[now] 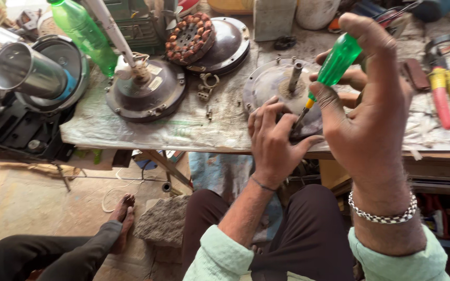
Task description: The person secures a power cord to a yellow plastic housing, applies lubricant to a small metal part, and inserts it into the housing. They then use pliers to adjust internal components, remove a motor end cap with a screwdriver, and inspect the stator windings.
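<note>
We had our right hand (pixel 376 104) wrapped round the green-handled screwdriver (pixel 334 65), fingers curled over the top of the handle, thumb along its side, the shaft slanting down and to the left. Its tip came down on the near edge of the round metal motor housing (pixel 272 86), right by our left hand (pixel 274 143). That left hand lay fingers-down on the housing's rim at the table's front edge, pressing on it, nothing closed inside it. The housing sat flat on the worn, stained table covering (pixel 209 125), a short shaft (pixel 295 76) standing up from its middle.

Out to the right, a pair of pliers with red and yellow grips (pixel 449 96) lay on the table, well apart from the housing. To the left sat a second dark round housing (pixel 147 93) with a white rod rising from it, and behind that a wound copper stator (pixel 190 37) resting in a domed cover (pixel 225 44). A green plastic bottle (pixel 84 34) leaned at the far left beside a shiny metal tube (pixel 27 70). Below the table, another person's bare foot (pixel 123 218) rested on the floor next to a grey stone block (pixel 165 221).
</note>
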